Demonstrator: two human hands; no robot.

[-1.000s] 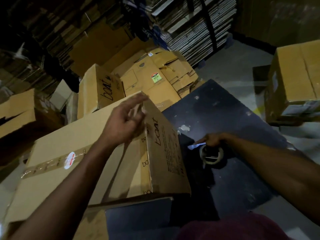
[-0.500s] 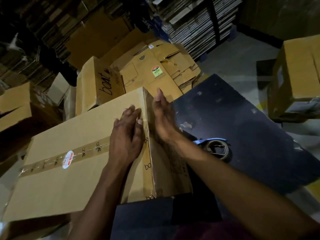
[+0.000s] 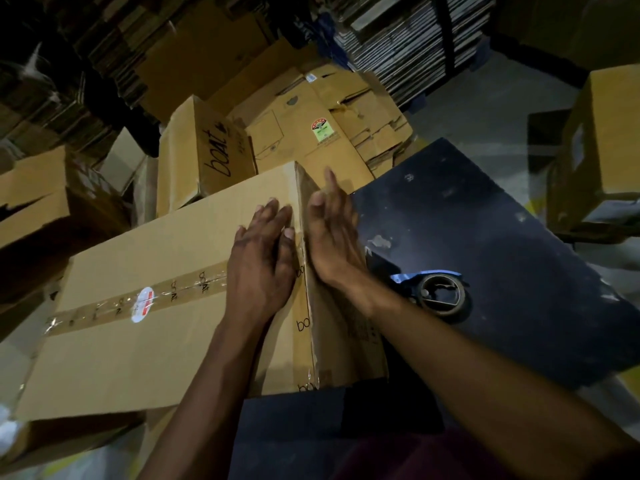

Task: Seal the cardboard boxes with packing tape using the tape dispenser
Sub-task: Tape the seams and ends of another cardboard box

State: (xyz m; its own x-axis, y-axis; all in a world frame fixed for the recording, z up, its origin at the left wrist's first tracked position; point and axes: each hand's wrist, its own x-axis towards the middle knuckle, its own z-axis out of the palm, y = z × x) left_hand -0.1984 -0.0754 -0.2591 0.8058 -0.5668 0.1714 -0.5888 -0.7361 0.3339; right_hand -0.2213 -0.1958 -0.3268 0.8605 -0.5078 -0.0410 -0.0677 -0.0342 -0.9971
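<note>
Two hands press on a large cardboard box (image 3: pixel 145 334) lying partly on a dark bench (image 3: pixel 519 271). The left hand (image 3: pixel 258 261) lies flat on the box top, fingers (image 3: pixel 273 216) straight, at the right-hand edge; the right hand (image 3: pixel 334 233), fingers extended, presses the adjoining end face. A tape strip (image 3: pixel 114 306) (bearing a round sticker) runs along the top. The tape dispenser (image 3: pixel 438 294) rests on the bench, just right of the box.

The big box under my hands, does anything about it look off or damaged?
Nothing stands out. The big box looks intact, its tape strip running straight along the top. Left hand and right hand lie flat at its right edge.
</note>
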